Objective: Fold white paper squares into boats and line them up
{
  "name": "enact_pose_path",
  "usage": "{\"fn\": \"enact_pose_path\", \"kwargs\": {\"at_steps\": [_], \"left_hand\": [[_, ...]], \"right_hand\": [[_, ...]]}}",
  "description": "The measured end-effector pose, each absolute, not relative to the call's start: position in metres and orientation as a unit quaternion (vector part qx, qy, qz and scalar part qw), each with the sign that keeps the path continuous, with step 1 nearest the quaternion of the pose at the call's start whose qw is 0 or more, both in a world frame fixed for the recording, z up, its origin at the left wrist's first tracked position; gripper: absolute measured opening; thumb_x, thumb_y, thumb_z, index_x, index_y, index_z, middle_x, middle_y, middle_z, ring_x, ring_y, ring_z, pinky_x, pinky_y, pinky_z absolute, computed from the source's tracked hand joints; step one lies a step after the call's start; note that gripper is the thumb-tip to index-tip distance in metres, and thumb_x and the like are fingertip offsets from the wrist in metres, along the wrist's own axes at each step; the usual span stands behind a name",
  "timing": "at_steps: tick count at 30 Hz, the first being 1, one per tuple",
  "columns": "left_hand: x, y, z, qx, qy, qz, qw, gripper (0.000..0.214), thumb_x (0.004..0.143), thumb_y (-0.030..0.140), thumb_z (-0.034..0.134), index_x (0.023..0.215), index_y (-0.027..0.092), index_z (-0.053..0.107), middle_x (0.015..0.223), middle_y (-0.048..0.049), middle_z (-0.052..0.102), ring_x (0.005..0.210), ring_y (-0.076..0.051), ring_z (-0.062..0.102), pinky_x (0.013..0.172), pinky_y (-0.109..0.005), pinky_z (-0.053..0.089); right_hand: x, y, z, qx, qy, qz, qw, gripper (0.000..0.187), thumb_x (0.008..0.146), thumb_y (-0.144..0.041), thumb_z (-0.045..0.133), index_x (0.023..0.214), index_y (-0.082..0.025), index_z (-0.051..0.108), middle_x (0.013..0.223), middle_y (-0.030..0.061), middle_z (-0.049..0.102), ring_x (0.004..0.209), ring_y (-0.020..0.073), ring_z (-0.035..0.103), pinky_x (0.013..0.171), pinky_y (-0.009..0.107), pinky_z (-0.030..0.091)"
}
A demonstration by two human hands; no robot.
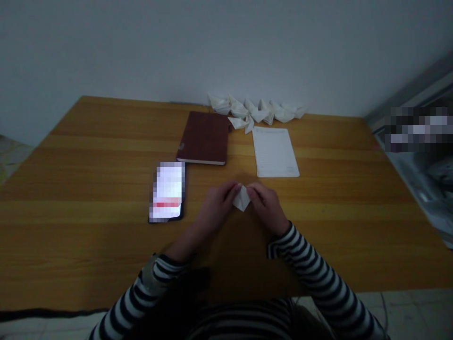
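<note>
A small folded piece of white paper is held between my two hands above the wooden table. My left hand pinches its left side, thumb on the near face. On the right side, my right hand grips it in the same way. The paper comes to a point at the bottom, toward me. My fingers hide its side edges. Just beyond my hands lies a stack of lined white paper.
Several folded paper boats sit along the wall at the table's back. A dark red notebook lies left of the lined paper. Nearer me on the left is a phone with a lit, blurred screen.
</note>
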State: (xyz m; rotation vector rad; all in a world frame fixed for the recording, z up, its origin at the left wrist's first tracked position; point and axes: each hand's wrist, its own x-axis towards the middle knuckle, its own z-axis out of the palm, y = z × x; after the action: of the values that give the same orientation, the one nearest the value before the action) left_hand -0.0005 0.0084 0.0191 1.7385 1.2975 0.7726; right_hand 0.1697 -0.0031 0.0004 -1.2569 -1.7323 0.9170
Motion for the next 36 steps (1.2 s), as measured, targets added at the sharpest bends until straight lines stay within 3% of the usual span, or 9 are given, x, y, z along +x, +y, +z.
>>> {"fn": "enact_pose_path", "kwargs": {"at_steps": [1, 3, 6, 16, 23, 29, 31, 34, 36], "left_hand": [[-0.001, 0.009, 0.018, 0.711, 0.514, 0.292, 0.381, 0.026, 0.098, 0.032, 0.045, 0.085, 0.018, 0.063, 0.076, -0.0010, 0.064, 0.070, -0.016, 0.058, 0.063, -0.026, 0.040], [-0.002, 0.008, 0.016, 0.741, 0.513, 0.271, 0.338, 0.023, 0.098, 0.027, 0.044, 0.088, 0.018, 0.063, 0.083, -0.0032, 0.067, 0.075, -0.017, 0.060, 0.068, -0.028, 0.042], [0.000, 0.006, 0.012, 0.755, 0.518, 0.263, 0.304, 0.022, 0.098, 0.022, 0.042, 0.086, 0.017, 0.061, 0.085, -0.0047, 0.066, 0.076, -0.018, 0.060, 0.069, -0.029, 0.043], [0.008, 0.002, 0.007, 0.740, 0.508, 0.317, 0.307, 0.018, 0.098, 0.023, 0.044, 0.090, 0.020, 0.060, 0.088, -0.0046, 0.066, 0.078, -0.018, 0.062, 0.071, -0.029, 0.048], [0.008, 0.008, 0.007, 0.570, 0.517, 0.460, 0.442, 0.026, 0.099, 0.032, 0.043, 0.091, 0.019, 0.063, 0.096, -0.0070, 0.072, 0.089, -0.019, 0.067, 0.081, -0.031, 0.052], [0.006, 0.013, 0.002, 0.429, 0.507, 0.527, 0.531, 0.031, 0.098, 0.047, 0.043, 0.086, 0.019, 0.053, 0.102, -0.0091, 0.070, 0.091, -0.020, 0.067, 0.077, -0.032, 0.055], [0.001, 0.013, 0.006, 0.467, 0.459, 0.519, 0.549, 0.029, 0.093, 0.049, 0.053, 0.088, 0.021, 0.049, 0.109, -0.0088, 0.068, 0.091, -0.019, 0.067, 0.076, -0.032, 0.056], [-0.008, 0.014, 0.017, 0.600, 0.392, 0.439, 0.542, 0.033, 0.079, 0.037, 0.077, 0.091, 0.021, 0.050, 0.121, -0.0096, 0.065, 0.104, -0.021, 0.066, 0.081, -0.031, 0.058], [-0.014, 0.015, 0.022, 0.683, 0.374, 0.381, 0.498, 0.028, 0.078, 0.027, 0.079, 0.096, 0.021, 0.059, 0.129, -0.0109, 0.062, 0.113, -0.023, 0.063, 0.087, -0.033, 0.057]], "right_hand": [[0.169, -0.002, 0.000, -0.487, -0.675, 0.388, 0.395, 0.014, 0.096, -0.033, 0.052, 0.094, -0.021, 0.058, 0.081, 0.0014, 0.064, 0.070, 0.0141, 0.058, 0.062, 0.025, 0.043], [0.168, -0.001, -0.003, -0.487, -0.659, 0.411, 0.399, 0.018, 0.091, -0.034, 0.061, 0.103, -0.022, 0.057, 0.090, 0.0025, 0.066, 0.074, 0.0153, 0.061, 0.063, 0.025, 0.046], [0.165, 0.000, -0.007, -0.511, -0.656, 0.392, 0.393, 0.015, 0.086, -0.033, 0.067, 0.094, -0.022, 0.060, 0.083, 0.0009, 0.065, 0.068, 0.0149, 0.059, 0.060, 0.025, 0.046], [0.157, -0.005, -0.004, -0.567, -0.626, 0.338, 0.416, 0.008, 0.088, -0.028, 0.060, 0.084, -0.020, 0.061, 0.067, -0.0030, 0.058, 0.057, 0.0125, 0.052, 0.054, 0.025, 0.038], [0.151, 0.002, -0.003, -0.511, -0.470, 0.457, 0.556, 0.009, 0.088, -0.029, 0.054, 0.086, -0.022, 0.059, 0.083, 0.0014, 0.065, 0.072, 0.0167, 0.060, 0.060, 0.028, 0.049], [0.150, 0.003, -0.001, -0.457, -0.383, 0.575, 0.560, 0.019, 0.092, -0.044, 0.056, 0.092, -0.027, 0.049, 0.099, 0.0029, 0.072, 0.077, 0.0194, 0.067, 0.059, 0.030, 0.055], [0.153, 0.003, -0.001, -0.451, -0.407, 0.570, 0.553, 0.024, 0.091, -0.049, 0.057, 0.094, -0.027, 0.048, 0.099, 0.0035, 0.072, 0.077, 0.0194, 0.067, 0.062, 0.031, 0.056], [0.161, 0.005, 0.002, -0.434, -0.455, 0.572, 0.527, 0.031, 0.089, -0.054, 0.059, 0.098, -0.028, 0.046, 0.103, 0.0059, 0.073, 0.075, 0.0200, 0.067, 0.061, 0.032, 0.056], [0.166, 0.006, 0.004, -0.434, -0.489, 0.561, 0.508, 0.033, 0.088, -0.057, 0.058, 0.099, -0.028, 0.045, 0.108, 0.0079, 0.073, 0.073, 0.0199, 0.067, 0.061, 0.033, 0.056]]}}
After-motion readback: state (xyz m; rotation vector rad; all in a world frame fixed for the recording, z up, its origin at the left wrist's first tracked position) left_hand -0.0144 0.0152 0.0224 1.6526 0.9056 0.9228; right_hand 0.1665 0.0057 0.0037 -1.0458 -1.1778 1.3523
